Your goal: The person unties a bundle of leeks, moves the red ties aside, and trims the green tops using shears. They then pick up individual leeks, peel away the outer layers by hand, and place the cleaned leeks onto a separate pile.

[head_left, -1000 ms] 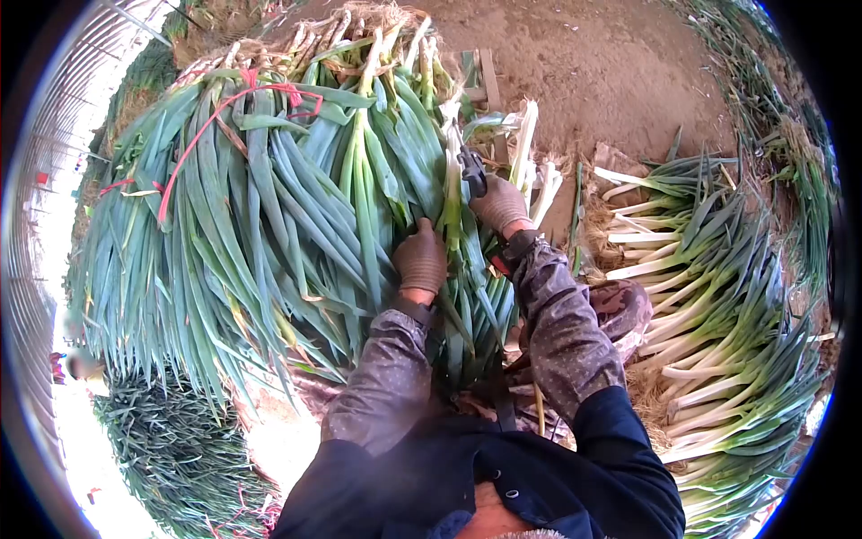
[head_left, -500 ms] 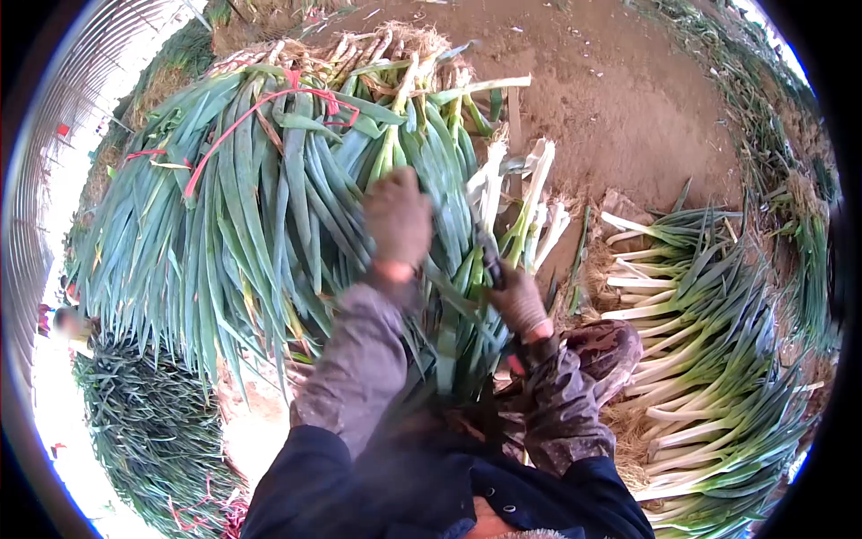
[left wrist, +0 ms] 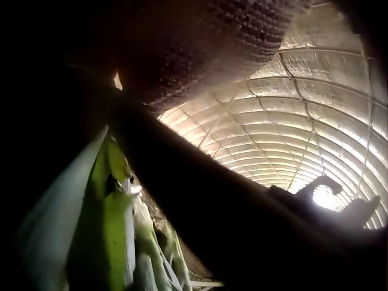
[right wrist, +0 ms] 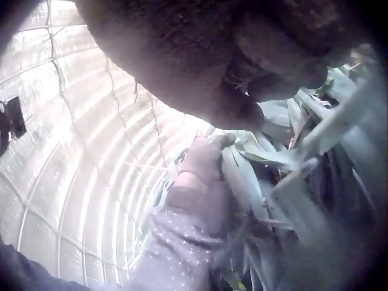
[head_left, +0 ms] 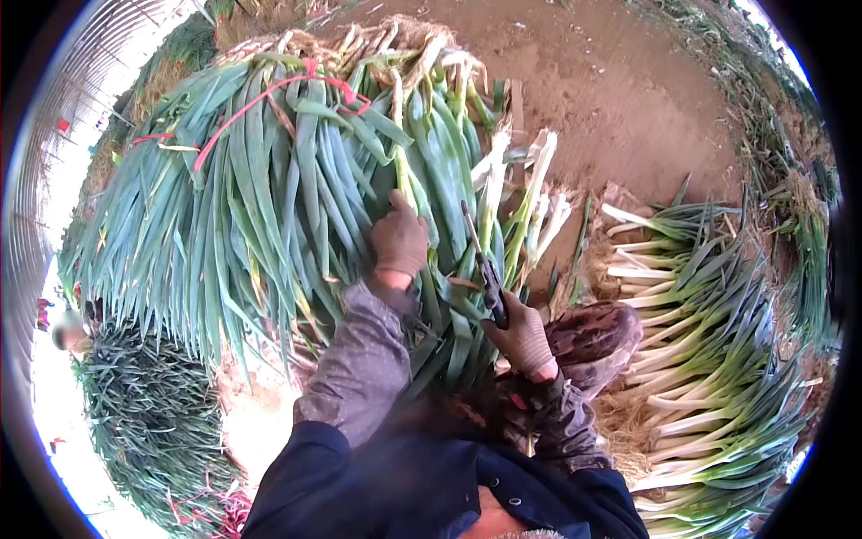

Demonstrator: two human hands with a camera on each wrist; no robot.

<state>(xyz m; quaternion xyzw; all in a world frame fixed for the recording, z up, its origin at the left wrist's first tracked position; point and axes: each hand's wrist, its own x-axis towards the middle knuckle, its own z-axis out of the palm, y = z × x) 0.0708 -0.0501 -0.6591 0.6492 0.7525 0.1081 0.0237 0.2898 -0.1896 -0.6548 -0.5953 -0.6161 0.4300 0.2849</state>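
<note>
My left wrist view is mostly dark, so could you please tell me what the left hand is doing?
Observer: The left hand grips green leaves in a big leek bundle.
Operator: Thank you. Is the other hand holding anything?
Observer: Yes, the right hand holds a dark cutting tool, with its tip pointing up among the leaves.
Operator: And is the bundle tied at all?
Observer: A red string runs across it near the far end.
</note>
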